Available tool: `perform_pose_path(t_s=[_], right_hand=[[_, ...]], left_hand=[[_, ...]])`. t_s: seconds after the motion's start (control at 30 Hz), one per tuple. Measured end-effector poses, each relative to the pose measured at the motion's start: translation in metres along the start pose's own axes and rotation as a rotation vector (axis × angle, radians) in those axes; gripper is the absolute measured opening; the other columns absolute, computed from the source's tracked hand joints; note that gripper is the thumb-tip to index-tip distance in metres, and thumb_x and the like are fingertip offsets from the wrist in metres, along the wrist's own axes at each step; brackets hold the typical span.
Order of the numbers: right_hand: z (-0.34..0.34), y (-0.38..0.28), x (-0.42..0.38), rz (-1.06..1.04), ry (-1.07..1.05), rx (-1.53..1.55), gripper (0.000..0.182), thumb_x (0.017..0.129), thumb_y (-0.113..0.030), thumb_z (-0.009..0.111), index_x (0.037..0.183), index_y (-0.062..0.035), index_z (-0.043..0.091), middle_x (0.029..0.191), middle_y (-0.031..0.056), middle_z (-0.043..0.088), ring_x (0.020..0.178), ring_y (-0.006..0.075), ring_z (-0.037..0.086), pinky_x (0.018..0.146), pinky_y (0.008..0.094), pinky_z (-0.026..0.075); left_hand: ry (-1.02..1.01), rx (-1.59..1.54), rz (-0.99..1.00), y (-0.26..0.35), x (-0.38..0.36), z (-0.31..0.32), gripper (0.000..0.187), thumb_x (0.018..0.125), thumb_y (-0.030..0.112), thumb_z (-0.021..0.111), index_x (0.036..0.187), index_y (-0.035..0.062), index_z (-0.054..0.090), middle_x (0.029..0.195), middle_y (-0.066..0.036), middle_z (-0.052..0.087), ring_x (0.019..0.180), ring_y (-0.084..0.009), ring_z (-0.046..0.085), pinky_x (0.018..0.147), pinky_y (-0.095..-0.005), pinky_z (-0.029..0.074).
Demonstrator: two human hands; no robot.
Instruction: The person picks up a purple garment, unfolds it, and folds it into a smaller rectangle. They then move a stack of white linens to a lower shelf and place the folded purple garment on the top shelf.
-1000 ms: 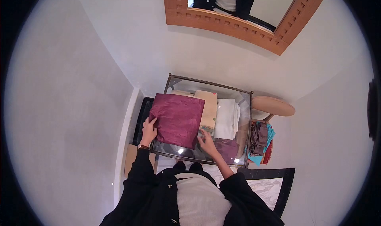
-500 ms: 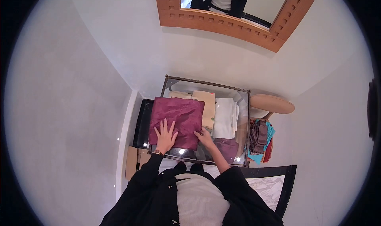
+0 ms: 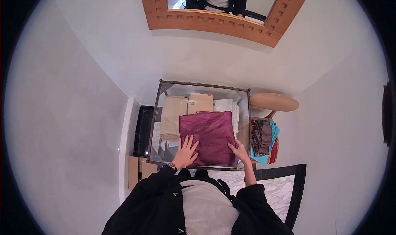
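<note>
A folded burgundy cloth with a slight sheen lies near the front of a glass-topped table. My left hand rests flat on the cloth's lower left part, fingers spread. At the right edge, my right hand grips the cloth with the thumb on top; its other fingers are partly hidden. Behind and left of the cloth are a rolled or folded beige cloth and a tan folded piece. White folded cloth shows partly behind it.
To the right stands a round-backed chair with brown folded cloths and turquoise cloth on its seat. A wooden-framed mirror hangs on the wall ahead. Cardboard boxes stand at the lower left.
Both hands have moved the burgundy cloth to the right across the table. It now uncovers the beige cloth at left and covers the spot of the smaller purple cloth. The view has shifted slightly.
</note>
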State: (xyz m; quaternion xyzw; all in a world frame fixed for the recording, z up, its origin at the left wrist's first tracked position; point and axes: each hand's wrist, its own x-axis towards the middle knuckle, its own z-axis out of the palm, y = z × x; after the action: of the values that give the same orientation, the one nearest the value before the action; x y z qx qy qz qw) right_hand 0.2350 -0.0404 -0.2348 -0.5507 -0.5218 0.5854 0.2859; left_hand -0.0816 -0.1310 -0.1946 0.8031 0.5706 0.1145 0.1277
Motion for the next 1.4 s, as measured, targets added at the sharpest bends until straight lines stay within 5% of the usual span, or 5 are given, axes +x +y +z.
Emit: perform_pose_path(t_s=[0.27, 0.47, 0.6, 0.97, 1.4], right_hand=[[0.008, -0.001, -0.02, 0.011, 0.044, -0.291, 0.049, 0.083, -0.022, 0.076, 0.119, 0.0061, 0.059, 0.11, 0.0129, 0.068, 0.1, 0.0191, 0.063, 0.09, 0.0329, 0.049], [0.031, -0.021, -0.03, -0.12, 0.073, -0.047, 0.053, 0.078, -0.004, 0.072, 0.125, 0.0066, 0.052, 0.115, 0.0165, 0.064, 0.107, 0.0218, 0.061, 0.096, 0.0342, 0.046], [0.038, -0.043, -0.038, -0.15, 0.0, 0.07, 0.058, 0.077, -0.002, 0.069, 0.13, 0.0062, 0.048, 0.118, 0.0165, 0.062, 0.109, 0.0211, 0.06, 0.098, 0.0335, 0.045], [-0.012, -0.122, -0.005, -0.31, 0.274, -0.577, 0.032, 0.075, -0.004, 0.069, 0.107, -0.0022, 0.067, 0.096, 0.0232, 0.067, 0.092, 0.0396, 0.065, 0.082, 0.0438, 0.051], [0.016, -0.186, -0.06, -0.753, 0.421, -0.871, 0.037, 0.07, 0.002, 0.059, 0.106, -0.0067, 0.061, 0.089, 0.0131, 0.051, 0.087, 0.0321, 0.055, 0.074, 0.0408, 0.044]], left_hand=[[-0.018, 0.16, 0.007, 0.047, 0.075, -0.031, 0.055, 0.086, 0.024, 0.059, 0.137, 0.0094, 0.046, 0.143, -0.022, 0.039, 0.126, -0.0413, 0.042, 0.104, -0.0679, 0.025], [0.194, 0.159, 0.587, 0.08, 0.151, 0.005, 0.047, 0.082, 0.017, 0.059, 0.129, 0.017, 0.055, 0.152, -0.007, 0.034, 0.136, -0.0333, 0.037, 0.106, -0.059, 0.033], [0.165, 0.341, 0.614, 0.078, 0.182, -0.009, 0.012, 0.075, 0.019, 0.061, 0.076, 0.0113, 0.07, 0.148, -0.005, 0.041, 0.139, -0.0294, 0.034, 0.111, -0.0591, 0.029], [0.283, 0.376, 0.426, 0.039, 0.204, -0.134, 0.018, 0.07, 0.007, 0.068, 0.088, 0.0096, 0.069, 0.127, -0.007, 0.055, 0.138, -0.0284, 0.036, 0.115, -0.0645, 0.016], [0.387, 0.393, 0.341, 0.039, 0.102, -0.141, 0.019, 0.078, 0.013, 0.057, 0.096, 0.007, 0.058, 0.11, -0.009, 0.057, 0.114, -0.0251, 0.054, 0.106, -0.0585, 0.032]])
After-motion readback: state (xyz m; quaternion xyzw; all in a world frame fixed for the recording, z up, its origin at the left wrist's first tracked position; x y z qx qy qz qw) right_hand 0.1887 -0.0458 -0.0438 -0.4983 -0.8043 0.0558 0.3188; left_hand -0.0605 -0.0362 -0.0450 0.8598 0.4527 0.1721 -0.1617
